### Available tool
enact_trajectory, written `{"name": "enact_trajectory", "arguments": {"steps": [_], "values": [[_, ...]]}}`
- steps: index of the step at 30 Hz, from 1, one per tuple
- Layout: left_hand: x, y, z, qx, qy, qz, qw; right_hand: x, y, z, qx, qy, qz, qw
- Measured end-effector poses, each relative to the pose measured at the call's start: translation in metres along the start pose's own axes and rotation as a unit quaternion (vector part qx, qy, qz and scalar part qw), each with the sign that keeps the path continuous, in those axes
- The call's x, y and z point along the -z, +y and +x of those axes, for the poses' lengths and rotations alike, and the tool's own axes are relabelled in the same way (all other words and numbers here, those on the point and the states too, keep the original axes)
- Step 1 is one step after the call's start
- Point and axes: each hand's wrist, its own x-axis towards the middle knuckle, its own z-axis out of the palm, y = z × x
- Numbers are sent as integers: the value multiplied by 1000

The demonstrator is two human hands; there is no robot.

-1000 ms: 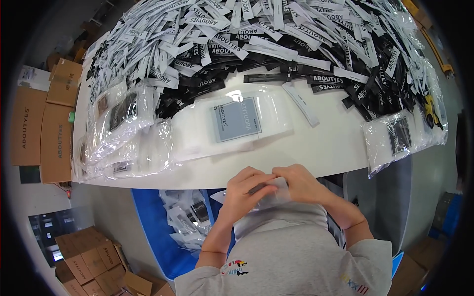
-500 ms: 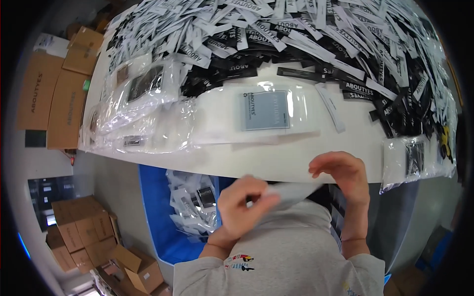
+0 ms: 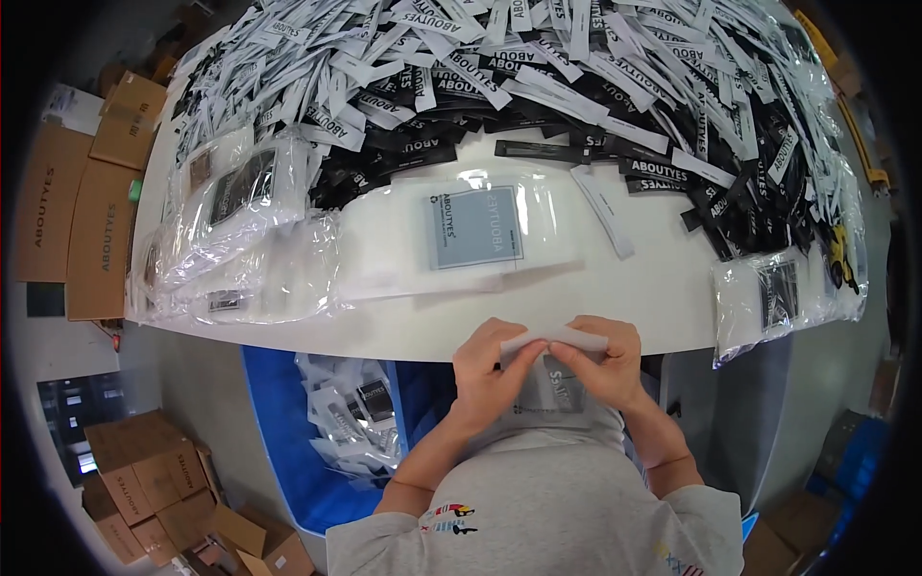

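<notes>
At the near table edge, in front of my body, both hands pinch the upper edge of a translucent plastic bag (image 3: 554, 392). My left hand (image 3: 488, 372) is closed on its left side, and my right hand (image 3: 609, 367) is closed on its right side. The thumbs meet at the middle, under a whitish band along the top. Dark print shows on the bag's front, hanging against the grey shirt. Beyond the hands lies a stack of frosted bags (image 3: 547, 226) with a grey printed panel (image 3: 475, 228). A lone white strip packet (image 3: 603, 213) rests beside it.
A big heap of black and white strip packets (image 3: 461, 72) covers the far table (image 3: 384, 326). Clear plastic packs (image 3: 240, 206) sit left, another pack (image 3: 768, 298) right, near yellow-handled scissors (image 3: 842, 257). Below left, a blue bin (image 3: 274, 422) holds filled bags (image 3: 351, 413). Cartons (image 3: 144, 480) stand left.
My hands have come together at the bag's top edge; my right hand, earlier raised and apart, now grips it. The bag hangs upright instead of slanting. The whole view has shifted slightly.
</notes>
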Motion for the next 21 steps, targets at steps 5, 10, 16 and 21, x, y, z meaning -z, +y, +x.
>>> {"name": "enact_trajectory", "arguments": {"steps": [5, 10, 16, 21], "values": [[15, -1, 5, 160, -54, -207, 964, 17, -3, -5, -92, -75, -6, 993], [44, -14, -16, 181, -77, -162, 967, 36, -18, 11, -96, -161, -7, 982], [146, 16, -43, 187, 65, 40, 979, 70, 10, 84, 53, 173, -418, 890], [269, -31, -113, 315, 39, 180, 931, 63, 1, 112, 109, 78, -496, 858]]}}
